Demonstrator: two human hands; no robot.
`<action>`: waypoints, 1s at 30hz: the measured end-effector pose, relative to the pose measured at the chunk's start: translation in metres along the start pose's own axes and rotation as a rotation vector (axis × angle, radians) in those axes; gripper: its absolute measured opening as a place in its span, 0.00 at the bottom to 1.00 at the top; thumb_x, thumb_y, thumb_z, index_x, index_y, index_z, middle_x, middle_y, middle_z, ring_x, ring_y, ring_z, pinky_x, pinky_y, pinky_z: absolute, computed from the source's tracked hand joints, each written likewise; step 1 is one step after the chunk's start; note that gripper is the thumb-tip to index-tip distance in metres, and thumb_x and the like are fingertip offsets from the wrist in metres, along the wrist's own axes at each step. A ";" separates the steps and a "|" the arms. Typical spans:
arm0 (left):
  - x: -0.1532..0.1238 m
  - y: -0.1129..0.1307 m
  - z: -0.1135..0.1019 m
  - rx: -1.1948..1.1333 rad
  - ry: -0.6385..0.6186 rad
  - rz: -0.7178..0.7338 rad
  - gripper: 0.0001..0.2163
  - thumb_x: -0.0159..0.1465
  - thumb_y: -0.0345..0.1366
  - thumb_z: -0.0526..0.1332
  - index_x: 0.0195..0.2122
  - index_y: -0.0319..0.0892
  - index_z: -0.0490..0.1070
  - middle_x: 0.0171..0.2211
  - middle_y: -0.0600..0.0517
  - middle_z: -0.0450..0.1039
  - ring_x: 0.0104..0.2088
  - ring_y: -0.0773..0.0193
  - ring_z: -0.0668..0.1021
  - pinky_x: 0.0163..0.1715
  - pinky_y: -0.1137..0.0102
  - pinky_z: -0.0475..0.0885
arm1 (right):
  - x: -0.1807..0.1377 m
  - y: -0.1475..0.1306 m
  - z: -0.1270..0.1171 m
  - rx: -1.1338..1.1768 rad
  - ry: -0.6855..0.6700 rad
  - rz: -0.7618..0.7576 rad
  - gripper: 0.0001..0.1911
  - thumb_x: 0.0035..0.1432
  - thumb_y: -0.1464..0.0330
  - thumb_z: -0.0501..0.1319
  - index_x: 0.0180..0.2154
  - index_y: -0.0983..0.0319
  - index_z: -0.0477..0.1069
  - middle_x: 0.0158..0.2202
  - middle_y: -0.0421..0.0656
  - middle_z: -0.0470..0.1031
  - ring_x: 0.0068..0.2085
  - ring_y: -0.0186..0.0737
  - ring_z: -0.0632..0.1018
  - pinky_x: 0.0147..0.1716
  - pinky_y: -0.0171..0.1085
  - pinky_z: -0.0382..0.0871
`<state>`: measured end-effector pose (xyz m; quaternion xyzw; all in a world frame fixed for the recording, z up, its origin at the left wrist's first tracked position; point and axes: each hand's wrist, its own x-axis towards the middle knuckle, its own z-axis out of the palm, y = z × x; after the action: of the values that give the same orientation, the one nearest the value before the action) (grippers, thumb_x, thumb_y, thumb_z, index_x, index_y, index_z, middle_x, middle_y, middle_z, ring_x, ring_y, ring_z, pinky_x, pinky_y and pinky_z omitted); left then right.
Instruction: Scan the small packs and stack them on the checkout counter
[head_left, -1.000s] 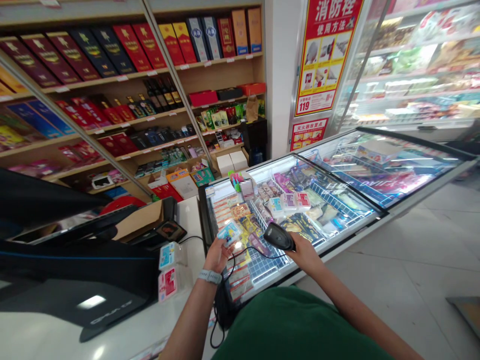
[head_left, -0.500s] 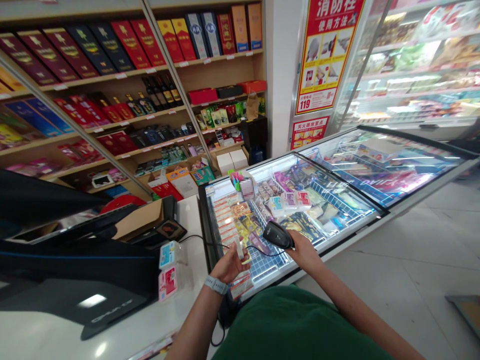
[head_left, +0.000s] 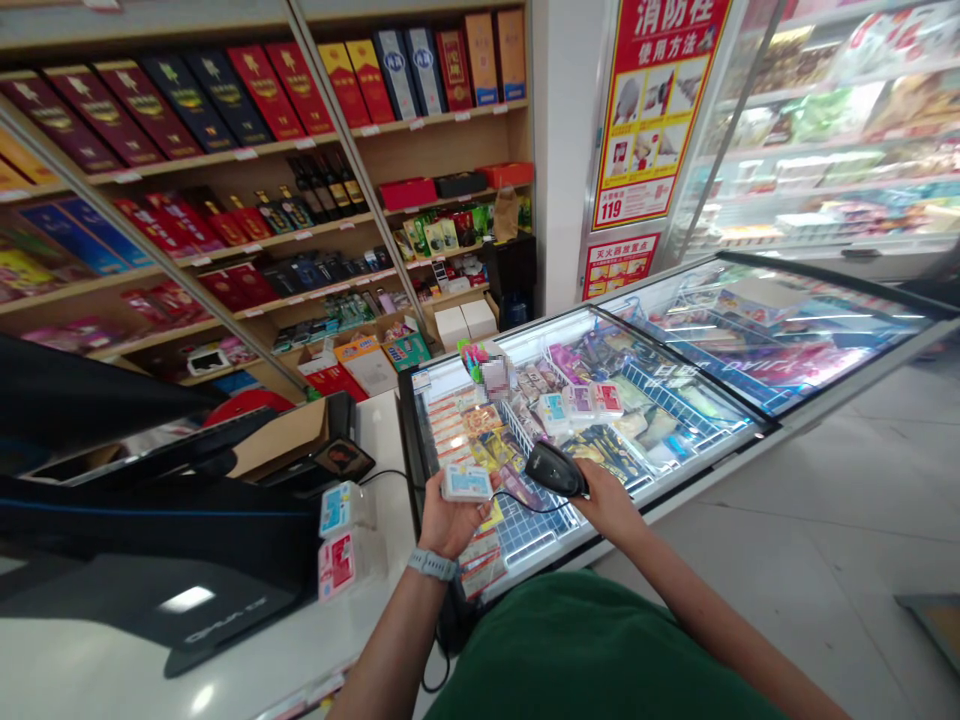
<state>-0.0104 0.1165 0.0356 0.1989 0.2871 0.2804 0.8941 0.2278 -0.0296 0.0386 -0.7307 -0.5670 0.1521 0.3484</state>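
Observation:
My left hand [head_left: 448, 520] is closed round a small white packet [head_left: 466, 483], held flat with its pale side up above the glass lid of a chest freezer [head_left: 675, 470]. My right hand [head_left: 609, 502] grips a black corded barcode scanner [head_left: 556, 469], whose head points left at the packet, a short gap away. The scanner's black cable [head_left: 397, 476] runs left across the freezer lid to the counter. A grey watch is on my left wrist.
A white counter [head_left: 375, 430] at left holds a black till screen [head_left: 112, 520], two small blue and red packets [head_left: 336, 540] and a card reader [head_left: 341, 460]. Shelves of boxed goods [head_left: 262, 150] fill the back wall. A second freezer [head_left: 787, 320] stands at right, with tiled floor beside it.
My left hand turned the packet from its printed face, through edge-on, to its pale side up, and drew it slightly nearer me. The scanner hand barely moved.

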 end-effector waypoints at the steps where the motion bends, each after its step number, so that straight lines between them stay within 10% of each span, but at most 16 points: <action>1: 0.001 0.000 -0.001 -0.007 -0.006 0.001 0.25 0.62 0.52 0.53 0.52 0.39 0.69 0.47 0.38 0.75 0.48 0.49 0.77 0.28 0.67 0.74 | 0.000 0.000 0.000 0.000 0.002 -0.001 0.21 0.50 0.74 0.58 0.48 0.61 0.68 0.42 0.47 0.75 0.45 0.48 0.76 0.45 0.42 0.68; 16: 0.019 -0.011 -0.020 -0.033 0.226 0.069 0.16 0.69 0.33 0.54 0.57 0.40 0.64 0.42 0.44 0.79 0.38 0.62 0.82 0.35 0.70 0.79 | -0.002 -0.002 -0.002 0.025 0.009 0.006 0.20 0.50 0.74 0.58 0.48 0.62 0.68 0.43 0.48 0.75 0.45 0.48 0.76 0.44 0.42 0.68; 30: 0.021 -0.016 -0.029 -0.020 0.398 0.006 0.07 0.66 0.34 0.59 0.32 0.38 0.69 0.21 0.53 0.70 0.18 0.72 0.72 0.16 0.79 0.68 | -0.002 -0.001 0.000 0.021 0.027 -0.001 0.21 0.50 0.74 0.59 0.48 0.62 0.69 0.43 0.48 0.75 0.45 0.49 0.76 0.45 0.43 0.69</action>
<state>-0.0086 0.1229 -0.0030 0.1315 0.4549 0.3197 0.8207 0.2270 -0.0314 0.0389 -0.7286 -0.5611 0.1479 0.3640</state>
